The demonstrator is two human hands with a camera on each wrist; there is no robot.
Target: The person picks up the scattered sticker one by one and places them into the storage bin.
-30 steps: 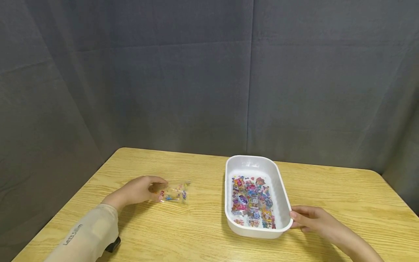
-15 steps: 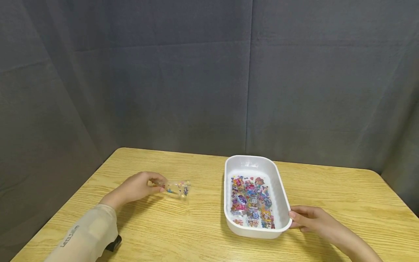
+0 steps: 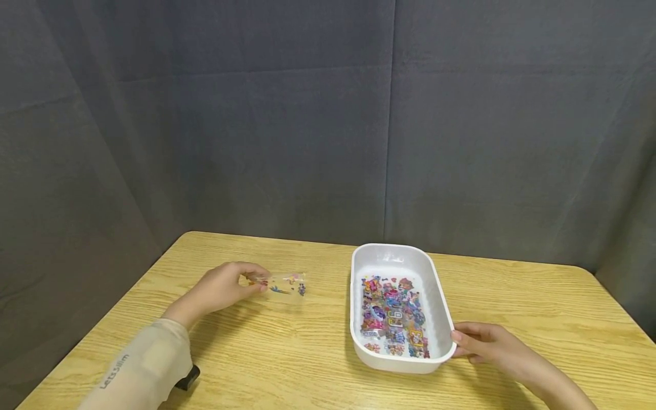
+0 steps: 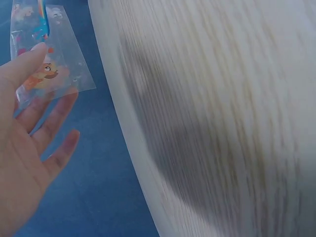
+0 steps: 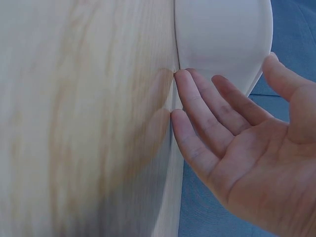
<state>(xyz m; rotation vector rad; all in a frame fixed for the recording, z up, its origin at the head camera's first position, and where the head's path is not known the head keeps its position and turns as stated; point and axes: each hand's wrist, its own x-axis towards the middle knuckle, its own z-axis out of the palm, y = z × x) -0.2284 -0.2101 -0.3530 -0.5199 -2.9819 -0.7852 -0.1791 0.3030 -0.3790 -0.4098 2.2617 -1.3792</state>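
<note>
In the head view my left hand (image 3: pixel 217 289) pinches a small clear plastic bag (image 3: pixel 291 286) with colourful cartoon prints. The left wrist view shows my thumb (image 4: pixel 30 61) over the bag (image 4: pixel 74 74), with the other fingers behind or below it. It hangs just above the table, left of a white rectangular tub (image 3: pixel 392 366). Several printed clear packets (image 3: pixel 394 316) lie in the tub. My right hand (image 3: pixel 487 344) touches the tub's near right corner. Its thumb rests at the rim and its fairly straight fingers (image 5: pixel 195 101) lie against the outer wall.
The wooden table (image 3: pixel 287 364) has rounded far corners. Dark grey cloth (image 3: pixel 287 142) hangs behind and beside it. A black device (image 3: pixel 188 377) sits at my left wrist, below the light sleeve (image 3: pixel 140 364).
My left hand has risen slightly and moved a little right and away with the plastic bag, which now stretches out flatter. The right hand and tub have stayed almost still.
</note>
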